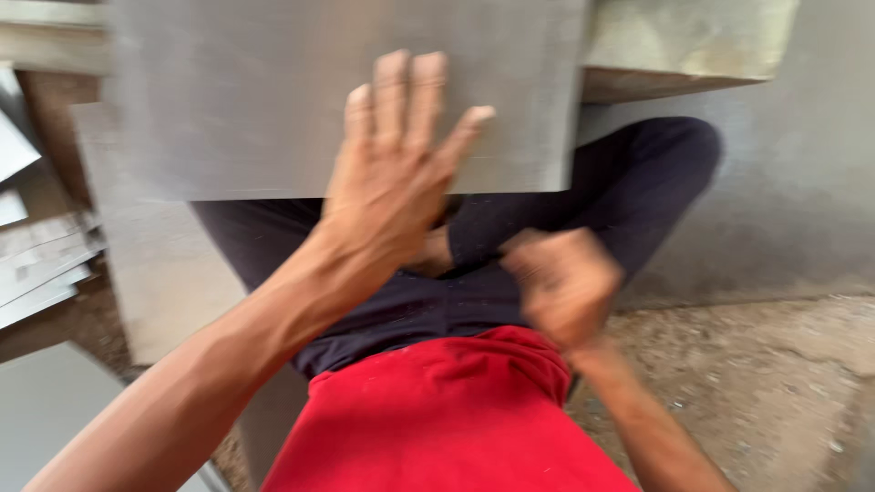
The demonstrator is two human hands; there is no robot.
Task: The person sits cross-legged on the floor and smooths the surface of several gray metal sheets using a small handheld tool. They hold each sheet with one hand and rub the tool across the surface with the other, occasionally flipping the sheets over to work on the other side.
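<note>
The flat grey metal sheet (273,100), rectangular and matte, lies across the person's lap at the top of the view, its near edge running just above the crossed legs in dark trousers (629,182). The left hand (396,173) rests flat on that sheet near its lower right part, fingers (394,87) spread wide and straight, palm down, gripping nothing. The right hand (561,287) sits below and to the right of the sheet, over the trousers, curled into a loose fist; it is blurred, so I cannot tell whether it holds anything small.

Under the sheet, towards its left edge, a second grey panel (155,273) of the same kind slopes down beside the leg. Further left of the sheet lies a stack of thin grey metal strips (41,264), and a pale flat board (46,401) fills the lower left corner. The red shirt (437,419) is directly below the sheet, nearest the camera. Right of the sheet stands a grey concrete wall (793,182), with gritty brown ground (756,383) at its foot.

As for progress, the sheet looks only steadied: no mark, cut or bend shows on its blurred face.
</note>
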